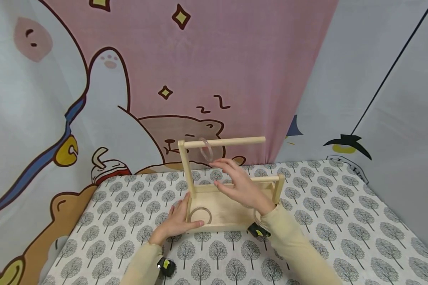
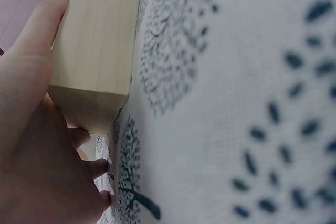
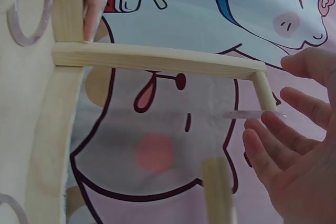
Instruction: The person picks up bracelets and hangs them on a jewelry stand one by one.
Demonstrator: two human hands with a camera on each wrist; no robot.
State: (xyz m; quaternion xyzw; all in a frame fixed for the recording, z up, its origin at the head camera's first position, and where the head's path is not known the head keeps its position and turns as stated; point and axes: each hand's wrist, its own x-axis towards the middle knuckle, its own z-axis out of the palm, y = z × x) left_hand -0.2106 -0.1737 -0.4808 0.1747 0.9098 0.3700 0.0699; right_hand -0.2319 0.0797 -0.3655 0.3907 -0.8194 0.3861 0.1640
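A light wooden jewelry stand (image 1: 228, 228) with a shallow tray base stands on the table. From its tall left post an upper bar (image 1: 242, 141) reaches right, and a translucent pinkish bangle (image 1: 210, 150) hangs on it near the left end. My right hand (image 1: 237, 184) is just below and right of that bangle, fingers loosely extended and thumb apart; fingertips (image 3: 269, 118) are at the bangle's edge, pinching nothing. My left hand (image 1: 178, 221) holds the tray's front left corner, thumb along the front rim, fingers on the left side. Another bangle (image 1: 201, 208) lies in the tray's left part.
A lower bar (image 1: 262, 179) runs left from the short right post (image 1: 279, 188), partly behind my right hand. A further ring (image 1: 255, 217) in the tray is mostly hidden by my right wrist. Tree-printed cloth (image 1: 235, 261) covers the table; a cartoon curtain (image 1: 253, 79) hangs close behind.
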